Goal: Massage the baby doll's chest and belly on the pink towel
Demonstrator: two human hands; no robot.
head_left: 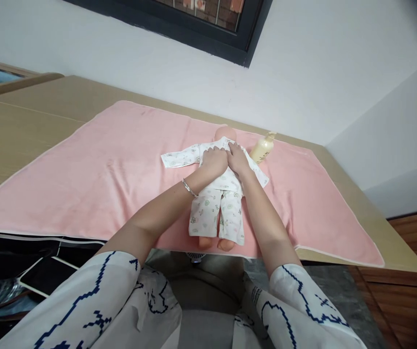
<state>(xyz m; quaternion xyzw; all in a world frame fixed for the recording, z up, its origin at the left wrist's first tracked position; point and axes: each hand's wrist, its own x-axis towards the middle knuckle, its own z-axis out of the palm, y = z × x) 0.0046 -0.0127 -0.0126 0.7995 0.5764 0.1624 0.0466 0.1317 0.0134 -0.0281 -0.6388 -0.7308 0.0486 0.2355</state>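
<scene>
A baby doll (226, 133) lies on a pink blanket with its head away from me and its feet pointing towards me. It wears a white printed shirt (226, 183) and matching printed trousers (205, 211). On the chest of the shirt, my left hand (215, 161) has its fingers curled in on the cloth, with a silver bracelet at the wrist. My right hand (236, 157) touches it from the other side, its bent fingers closed at the shirt front near the neckline. Both hands hide the middle of the shirt. The sleeves stretch out to either side.
The pink blanket (85, 179) covers much of a light wooden table (37, 116). A pale yellow pump bottle (262, 149) stands on it, right of the doll. Behind are a white wall and a dark window frame (194, 36). A wooden-edged tray (15, 80) sits far left.
</scene>
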